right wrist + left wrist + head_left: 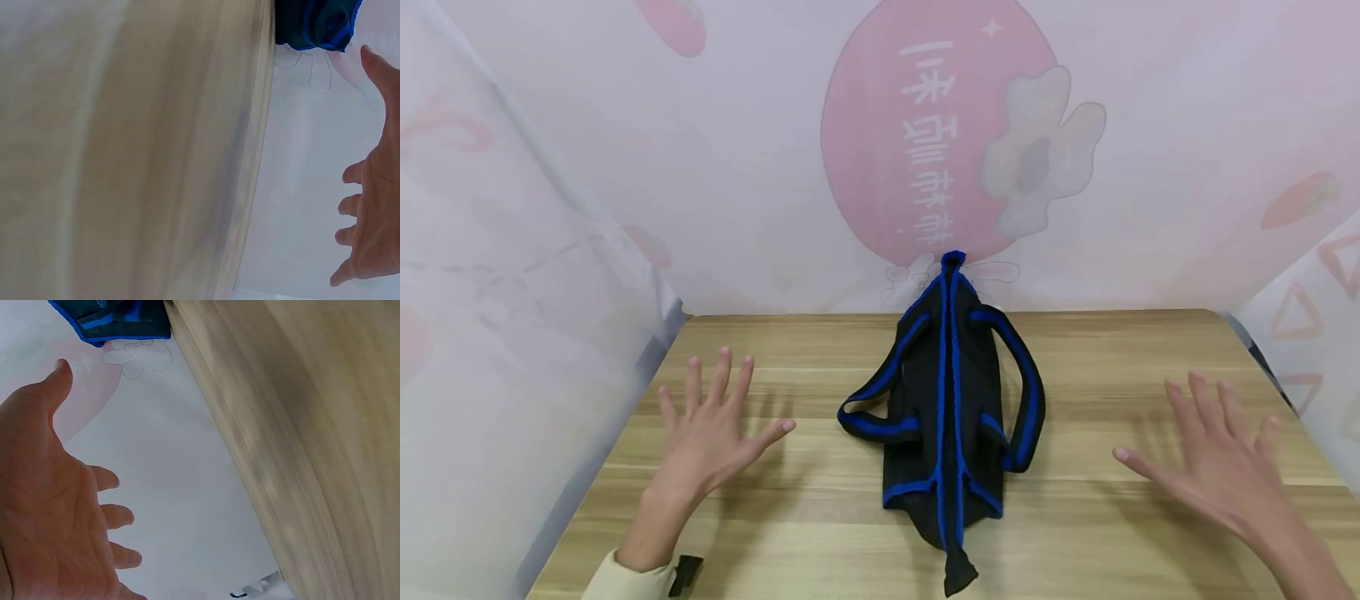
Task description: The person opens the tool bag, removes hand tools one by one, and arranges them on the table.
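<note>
A black bag point(917, 375) with blue edging stands on the table, its top seam running from front to back. Two black-and-blue handles point(1032, 392) loop out, one on each side of it. To the left of the bag, my left hand point(707, 437) hovers with its fingers straight and spread, holding nothing. Over on the right, my right hand point(1221, 467) is held the same way, apart from the bag. Each wrist view shows a palm and part of the bag point(125, 322) point(297, 25) near the top edge. What the bag contains is hidden.
The wooden table point(820, 508) has light grain and reaches back to a pale printed cloth point(752, 167) with a pink circle and a flower. More cloth point(497, 333) hangs at the left and right sides. A small black piece point(687, 575) sits by my left cuff.
</note>
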Demonstrator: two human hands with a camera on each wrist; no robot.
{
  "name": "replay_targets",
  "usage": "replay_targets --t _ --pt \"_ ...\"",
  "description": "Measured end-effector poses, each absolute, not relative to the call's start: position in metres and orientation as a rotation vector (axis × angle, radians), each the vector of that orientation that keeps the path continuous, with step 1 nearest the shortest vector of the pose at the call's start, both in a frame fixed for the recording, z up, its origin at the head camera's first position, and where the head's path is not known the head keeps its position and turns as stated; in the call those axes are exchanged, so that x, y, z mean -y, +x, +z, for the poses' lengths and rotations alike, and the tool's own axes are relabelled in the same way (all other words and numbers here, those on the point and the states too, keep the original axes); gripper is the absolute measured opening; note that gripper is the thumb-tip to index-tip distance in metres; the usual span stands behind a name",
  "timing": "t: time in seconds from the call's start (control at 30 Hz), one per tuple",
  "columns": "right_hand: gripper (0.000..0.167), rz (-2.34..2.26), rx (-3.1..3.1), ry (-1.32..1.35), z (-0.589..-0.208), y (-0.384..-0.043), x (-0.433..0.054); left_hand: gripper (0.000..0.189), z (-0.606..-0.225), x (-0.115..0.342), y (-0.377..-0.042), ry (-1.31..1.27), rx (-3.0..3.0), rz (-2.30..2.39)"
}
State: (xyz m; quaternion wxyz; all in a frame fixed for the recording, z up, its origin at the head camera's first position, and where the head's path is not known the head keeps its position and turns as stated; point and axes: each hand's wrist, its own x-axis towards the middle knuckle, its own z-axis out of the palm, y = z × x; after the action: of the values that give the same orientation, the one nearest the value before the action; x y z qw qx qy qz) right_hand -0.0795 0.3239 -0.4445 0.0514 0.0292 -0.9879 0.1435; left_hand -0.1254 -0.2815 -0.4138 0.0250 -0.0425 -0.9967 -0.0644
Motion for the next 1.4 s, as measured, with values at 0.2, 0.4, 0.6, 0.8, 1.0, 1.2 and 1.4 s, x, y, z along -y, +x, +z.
replay_targets --t 0.2,0.4,0.6,0.8,1.0,1.2,1.4 --pt "0.119 0.463 2.994 0.128 -0.442 -0.089 -0.314 0.114 -0.412 0.275 -0.132 -0.159 3.103 -0.214" --pt "0.119 0.475 2.982 0.159 -0.437 -0.099 -0.303 0.114 -0.409 0.266 -0.141 -0.189 3.091 -0.254" --pt "0.12 0.489 2.975 0.183 -0.431 -0.11 -0.29 0.113 -0.404 0.255 -0.155 -0.229 3.067 -0.245" --pt "0.12 0.517 2.959 0.228 -0.424 -0.12 -0.275 0.11 -0.402 0.242 -0.169 -0.276 3.046 -0.314" --pt "0.119 0.522 2.938 0.278 -0.418 -0.129 -0.263 0.109 -0.4 0.226 -0.183 -0.332 3.039 -0.423" --pt "0.118 0.572 2.926 0.316 -0.415 -0.137 -0.252 0.107 -0.397 0.211 -0.192 -0.391 3.004 -0.441" --pt "0.119 0.62 2.909 0.353 -0.41 -0.146 -0.245 0.103 -0.392 0.195 -0.201 -0.457 2.957 -0.447"
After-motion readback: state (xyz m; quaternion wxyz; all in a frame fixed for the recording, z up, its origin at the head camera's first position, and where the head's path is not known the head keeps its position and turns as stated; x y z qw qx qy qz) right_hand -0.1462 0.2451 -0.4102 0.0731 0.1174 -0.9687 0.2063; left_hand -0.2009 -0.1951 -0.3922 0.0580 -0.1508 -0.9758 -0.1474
